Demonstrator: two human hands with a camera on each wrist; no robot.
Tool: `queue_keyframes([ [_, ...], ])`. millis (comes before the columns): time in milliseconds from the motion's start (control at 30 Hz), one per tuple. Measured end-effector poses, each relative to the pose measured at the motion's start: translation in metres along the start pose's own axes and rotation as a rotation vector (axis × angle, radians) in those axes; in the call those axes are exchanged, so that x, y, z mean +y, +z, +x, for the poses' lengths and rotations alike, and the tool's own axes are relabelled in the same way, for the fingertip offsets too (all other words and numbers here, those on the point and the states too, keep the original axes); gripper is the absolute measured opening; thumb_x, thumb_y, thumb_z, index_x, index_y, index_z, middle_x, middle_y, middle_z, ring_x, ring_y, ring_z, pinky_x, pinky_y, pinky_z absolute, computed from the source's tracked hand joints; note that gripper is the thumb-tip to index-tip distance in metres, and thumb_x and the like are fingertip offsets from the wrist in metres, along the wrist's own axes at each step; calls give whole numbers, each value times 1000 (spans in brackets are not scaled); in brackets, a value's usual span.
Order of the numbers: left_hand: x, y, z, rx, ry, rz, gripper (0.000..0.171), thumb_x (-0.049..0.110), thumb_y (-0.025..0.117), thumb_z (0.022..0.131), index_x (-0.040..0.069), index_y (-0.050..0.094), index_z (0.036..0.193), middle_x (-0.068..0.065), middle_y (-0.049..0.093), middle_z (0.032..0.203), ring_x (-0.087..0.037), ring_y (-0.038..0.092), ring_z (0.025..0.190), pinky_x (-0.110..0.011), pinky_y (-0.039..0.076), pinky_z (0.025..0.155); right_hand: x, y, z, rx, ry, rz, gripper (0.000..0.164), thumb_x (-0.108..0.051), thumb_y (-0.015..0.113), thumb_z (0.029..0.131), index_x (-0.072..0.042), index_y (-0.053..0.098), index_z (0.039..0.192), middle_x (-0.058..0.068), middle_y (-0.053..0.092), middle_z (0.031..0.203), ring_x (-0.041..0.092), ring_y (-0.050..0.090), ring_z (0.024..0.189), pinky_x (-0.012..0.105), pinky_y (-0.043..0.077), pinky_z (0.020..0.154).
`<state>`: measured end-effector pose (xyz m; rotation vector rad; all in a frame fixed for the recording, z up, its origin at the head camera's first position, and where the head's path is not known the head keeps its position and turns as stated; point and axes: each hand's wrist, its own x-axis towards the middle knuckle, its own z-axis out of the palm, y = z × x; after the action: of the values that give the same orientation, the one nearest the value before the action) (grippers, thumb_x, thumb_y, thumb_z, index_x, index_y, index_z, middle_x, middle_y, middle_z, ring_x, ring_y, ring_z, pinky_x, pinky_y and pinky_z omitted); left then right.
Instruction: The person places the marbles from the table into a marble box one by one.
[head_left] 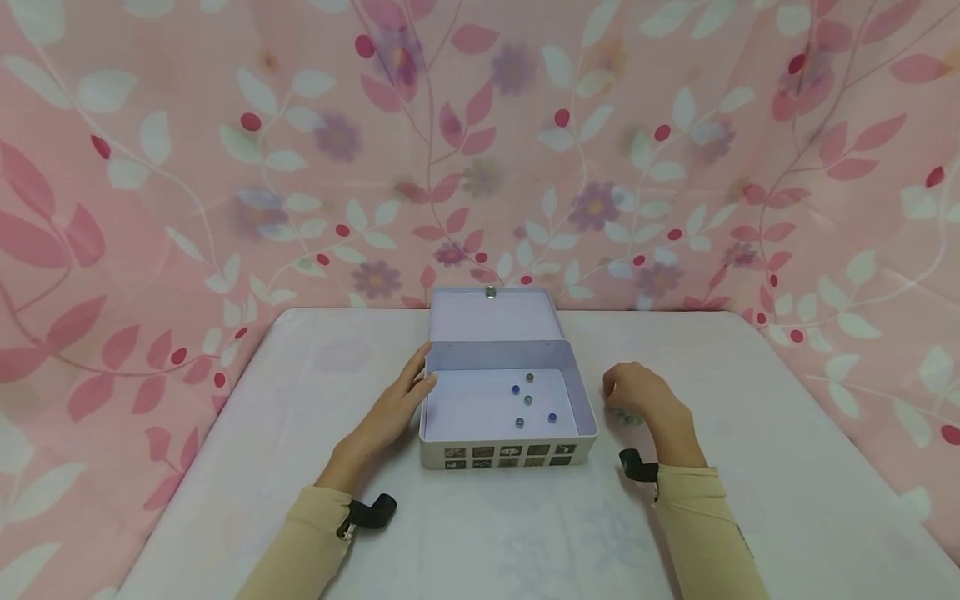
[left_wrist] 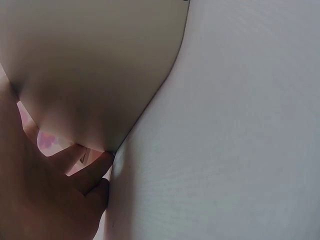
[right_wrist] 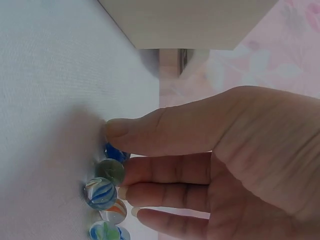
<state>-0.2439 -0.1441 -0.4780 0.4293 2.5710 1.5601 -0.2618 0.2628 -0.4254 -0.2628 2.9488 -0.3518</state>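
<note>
A pale rectangular tin box (head_left: 433, 454) stands with its hinged lid laid back. Several glass marbles (head_left: 528, 400) lie scattered on its floor, mostly toward the right. My left hand (head_left: 386, 412) holds the box's left wall, thumb over the rim and fingers along the outside; the left wrist view shows those fingers (left_wrist: 95, 172) around the far corner. To the right of the box, my right hand (head_left: 652, 404) is low over a cluster of marbles (right_wrist: 100, 193). Its thumb and a finger pinch a blue marble (right_wrist: 116, 153), partly hidden by the thumb.
The open lid (head_left: 495, 315) reaches back to the table's far edge, near the pink floral curtain (head_left: 480, 167). A white cloth (head_left: 525, 533) covers the table. Black wrist cameras (head_left: 372, 511) stick out from both sleeves.
</note>
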Motion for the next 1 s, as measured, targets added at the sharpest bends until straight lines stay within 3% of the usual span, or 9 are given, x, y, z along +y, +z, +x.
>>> queue_keyframes([
  [233, -1, 0, 0, 5, -10, -5, 68, 64, 41, 99, 47, 10, 157, 4, 19, 166, -27, 21, 154, -61, 24, 120, 1, 1, 4, -10, -4, -5, 10, -8, 65, 81, -13, 71, 75, 5, 65, 80, 21, 55, 71, 33, 44, 59],
  [400, 0, 0, 1, 5, -9, -7, 68, 65, 41, 99, 47, 10, 157, 4, 19, 166, -27, 21, 154, -60, 25, 120, 2, -4, 7, 24, -2, 11, 11, -13, 64, 86, -11, 74, 87, 7, 68, 86, 22, 58, 75, 37, 49, 64],
  [500, 0, 0, 1, 5, -4, -6, 68, 64, 41, 99, 46, 10, 157, 2, 19, 166, -28, 22, 154, -61, 25, 120, 1, -9, 7, 92, -18, 33, 14, -15, 63, 88, -10, 75, 93, 8, 68, 89, 23, 59, 77, 40, 50, 67],
  [833, 1, -1, 0, -3, -5, 0, 65, 57, 40, 103, 45, 9, 158, -2, 17, 167, -32, 21, 154, -63, 22, 119, -15, -23, 2, 350, -148, 52, 12, -14, 64, 91, -10, 75, 93, 7, 69, 85, 23, 59, 79, 43, 51, 72],
  [1000, 16, -4, -5, -30, -29, -3, 65, 48, 41, 105, 37, 7, 160, -7, 16, 167, -35, 19, 154, -63, 22, 120, -32, -29, -4, 407, -202, 53, 11, -13, 67, 90, -8, 75, 95, 6, 68, 85, 23, 58, 82, 42, 51, 73],
])
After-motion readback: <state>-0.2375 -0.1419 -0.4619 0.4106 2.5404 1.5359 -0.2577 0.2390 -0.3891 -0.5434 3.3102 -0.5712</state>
